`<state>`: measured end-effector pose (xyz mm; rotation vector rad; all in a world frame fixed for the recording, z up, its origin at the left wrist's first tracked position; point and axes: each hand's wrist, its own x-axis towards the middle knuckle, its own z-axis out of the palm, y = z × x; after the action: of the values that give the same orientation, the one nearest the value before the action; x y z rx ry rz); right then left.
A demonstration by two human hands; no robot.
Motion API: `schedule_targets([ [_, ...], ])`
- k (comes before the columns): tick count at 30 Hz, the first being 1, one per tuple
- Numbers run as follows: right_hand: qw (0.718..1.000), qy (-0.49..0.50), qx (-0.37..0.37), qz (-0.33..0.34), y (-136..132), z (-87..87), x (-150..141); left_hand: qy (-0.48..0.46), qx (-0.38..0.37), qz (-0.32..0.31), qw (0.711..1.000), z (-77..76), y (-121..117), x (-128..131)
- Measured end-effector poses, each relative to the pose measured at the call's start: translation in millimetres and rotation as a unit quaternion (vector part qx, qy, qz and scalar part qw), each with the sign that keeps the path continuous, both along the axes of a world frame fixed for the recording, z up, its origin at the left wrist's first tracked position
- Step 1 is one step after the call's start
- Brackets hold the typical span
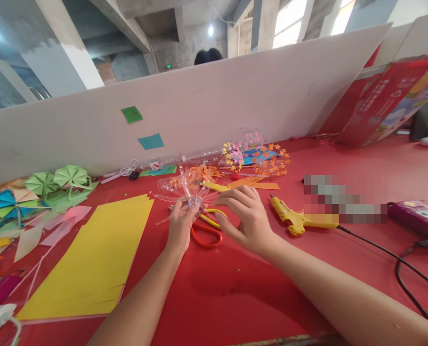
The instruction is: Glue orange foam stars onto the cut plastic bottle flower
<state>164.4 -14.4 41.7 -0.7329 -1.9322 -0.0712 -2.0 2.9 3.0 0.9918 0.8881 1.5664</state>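
My left hand (182, 223) grips a clear plastic bottle top (194, 202) by its neck; its cut strips fan out away from me. To the right, my right hand (245, 214) is raised with fingers apart and holds nothing. Beneath and between the hands lie scissors (207, 240) with one red and one yellow handle loop, their blades partly hidden. A yellow utility knife (214, 186) rests just beyond the hands. On the table right of my right hand is a yellow glue gun (296, 217) with a black cord.
Yellow paper sheets (91, 254) lie at left, beside folded paper pinwheels (71, 176) and scraps. Star-decorated clear plastic pieces (253, 151) stand by the white partition (199, 110). A red box (390, 101) and a purple device (417, 216) are at right.
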Motion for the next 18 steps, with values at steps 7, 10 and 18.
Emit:
schedule_targets([
  [7,0.998,0.043,0.043,0.023,1.2,-1.5,-1.4,0.042,-0.001,0.008,0.999,-2.6,-0.1,2.1],
  [10,0.997,0.033,0.009,0.068,5.2,-5.7,-3.7,0.056,-0.004,0.015,0.998,-2.5,-0.4,3.9],
  [18,0.978,0.072,-0.192,0.047,7.1,-8.7,-6.3,0.075,-0.013,0.022,0.997,-5.9,1.5,1.9],
])
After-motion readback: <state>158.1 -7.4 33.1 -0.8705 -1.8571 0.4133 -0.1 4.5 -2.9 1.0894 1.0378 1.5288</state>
